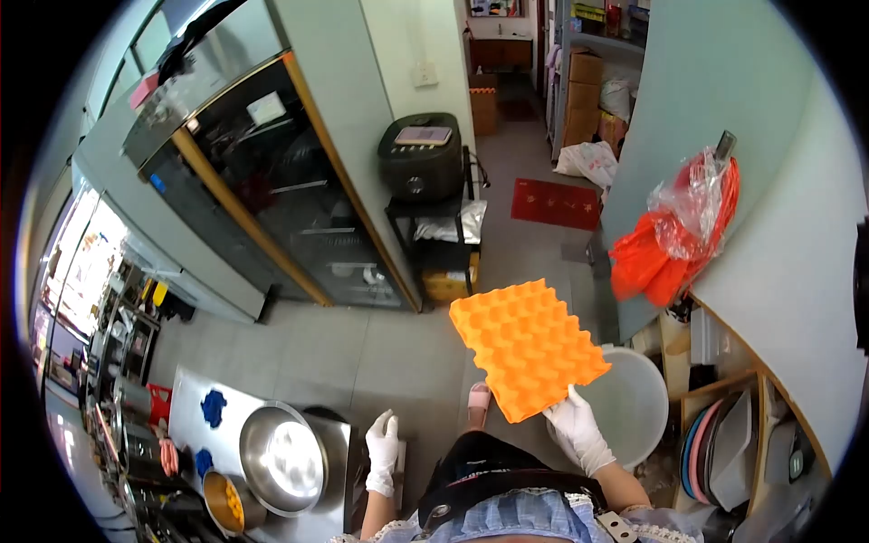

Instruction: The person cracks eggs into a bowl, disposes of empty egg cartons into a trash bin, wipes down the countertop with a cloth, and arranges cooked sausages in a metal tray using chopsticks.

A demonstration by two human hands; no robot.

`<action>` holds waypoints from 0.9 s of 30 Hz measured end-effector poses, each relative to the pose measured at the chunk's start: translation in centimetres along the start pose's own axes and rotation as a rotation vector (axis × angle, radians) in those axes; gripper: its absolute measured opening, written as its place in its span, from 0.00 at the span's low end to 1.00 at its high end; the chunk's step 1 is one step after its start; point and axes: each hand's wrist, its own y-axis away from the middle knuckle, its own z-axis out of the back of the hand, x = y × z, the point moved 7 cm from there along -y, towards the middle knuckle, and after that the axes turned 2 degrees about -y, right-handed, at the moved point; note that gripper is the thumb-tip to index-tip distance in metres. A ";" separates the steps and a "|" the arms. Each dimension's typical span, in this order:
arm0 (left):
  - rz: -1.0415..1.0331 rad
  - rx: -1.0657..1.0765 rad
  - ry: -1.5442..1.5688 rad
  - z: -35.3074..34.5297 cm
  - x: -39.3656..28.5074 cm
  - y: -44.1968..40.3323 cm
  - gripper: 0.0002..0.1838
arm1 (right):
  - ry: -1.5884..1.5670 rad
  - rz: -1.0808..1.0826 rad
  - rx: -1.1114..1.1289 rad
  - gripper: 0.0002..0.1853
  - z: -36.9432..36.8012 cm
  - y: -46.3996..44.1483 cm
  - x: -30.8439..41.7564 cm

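Observation:
My right hand (577, 429), in a white glove, grips an orange egg tray (534, 348) by its lower right edge. The tray is tilted up in front of me, its bumpy face showing and no eggs visible on it. My left hand (383, 445), gloved in white too, hangs with nothing in it, fingers loosely extended. It is beside the steel table (195, 385), to the right of a large shiny metal bowl (282, 457). Nearer me stands a metal pot (217, 511) with yellow-orange contents, partly cut by the bowl.
A large whitish bucket (656, 398) stands on the floor behind the tray. Wooden shelves with plates or lids (706, 443) are at the right. Orange-red bags (670, 244) hang above. Ahead are a glass-door cabinet (308, 208), a black cooker (419, 167) and a red mat (556, 204).

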 end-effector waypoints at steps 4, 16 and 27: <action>0.041 0.058 -0.093 -5.8 0.2 -10.7 0.16 | 0.035 0.053 -0.061 0.25 -2.0 -8.8 5.0; -0.326 0.645 0.005 -36.0 -22.9 -35.2 0.15 | -0.015 0.318 -0.136 0.28 -7.6 -28.6 24.0; -0.258 0.666 0.125 -57.1 -34.4 -54.6 0.16 | -0.062 0.261 -0.233 0.24 -10.2 -52.7 42.8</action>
